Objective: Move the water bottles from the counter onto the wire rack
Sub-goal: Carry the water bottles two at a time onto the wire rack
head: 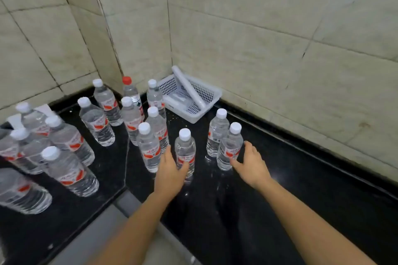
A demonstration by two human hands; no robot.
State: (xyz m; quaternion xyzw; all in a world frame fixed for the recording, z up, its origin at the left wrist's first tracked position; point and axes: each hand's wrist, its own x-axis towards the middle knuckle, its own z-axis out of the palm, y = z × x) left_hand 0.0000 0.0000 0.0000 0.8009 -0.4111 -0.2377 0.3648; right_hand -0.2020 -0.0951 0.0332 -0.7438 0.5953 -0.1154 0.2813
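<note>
Several clear water bottles with white caps and red labels stand on the black counter. My left hand wraps around the lower part of the middle front bottle, thumb across its front; the bottle stands on the counter. My right hand is cupped against the right side of another bottle, thumb near its base and fingers spread, not closed round it. A third bottle stands just behind that one. More bottles crowd the left counter. No wire rack is in view.
A white perforated plastic basket with a white tube lying across it sits in the tiled corner. One red-capped bottle stands at the back. Tiled walls close off the counter behind and to the right. The counter's inner corner edge lies at the bottom centre.
</note>
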